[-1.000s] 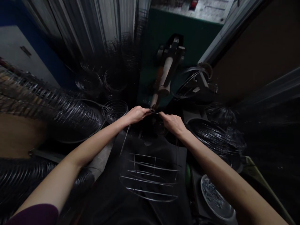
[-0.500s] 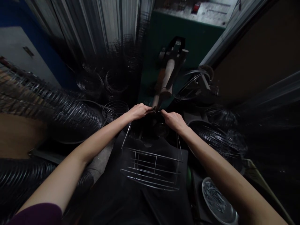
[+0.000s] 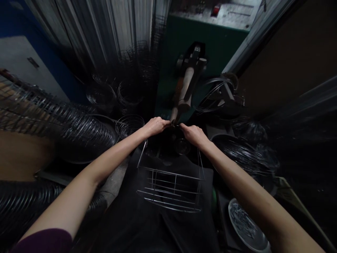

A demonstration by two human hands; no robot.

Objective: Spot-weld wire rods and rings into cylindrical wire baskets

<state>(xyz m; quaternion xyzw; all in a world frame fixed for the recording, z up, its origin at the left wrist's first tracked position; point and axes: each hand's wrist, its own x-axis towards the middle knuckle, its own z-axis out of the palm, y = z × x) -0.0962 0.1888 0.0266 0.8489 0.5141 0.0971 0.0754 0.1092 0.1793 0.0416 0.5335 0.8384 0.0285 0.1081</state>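
A silvery wire rack [image 3: 175,183] with several cross bars hangs above my dark apron, its side wires running up to my hands. My left hand [image 3: 157,125] is closed around its far left part, fingers pinched by the machine's tip. On the far right part, my right hand [image 3: 193,134] is closed in the same way. Between the two hands stands the lower end of the machine's electrode arm [image 3: 185,93], a thick pale cylinder reaching from a green cabinet [image 3: 218,42]. Exactly where the wire meets the tip is too dark to make out.
A long row of nested wire frames [image 3: 65,116] lies to the left. Wire rings [image 3: 130,125] stand beyond my left forearm. At right are a basin of wire pieces [image 3: 237,153] and an oval dish [image 3: 246,225] of short metal pieces.
Both hands and the wire rack stay almost where they were at the machine's tip. The view has shifted slightly.
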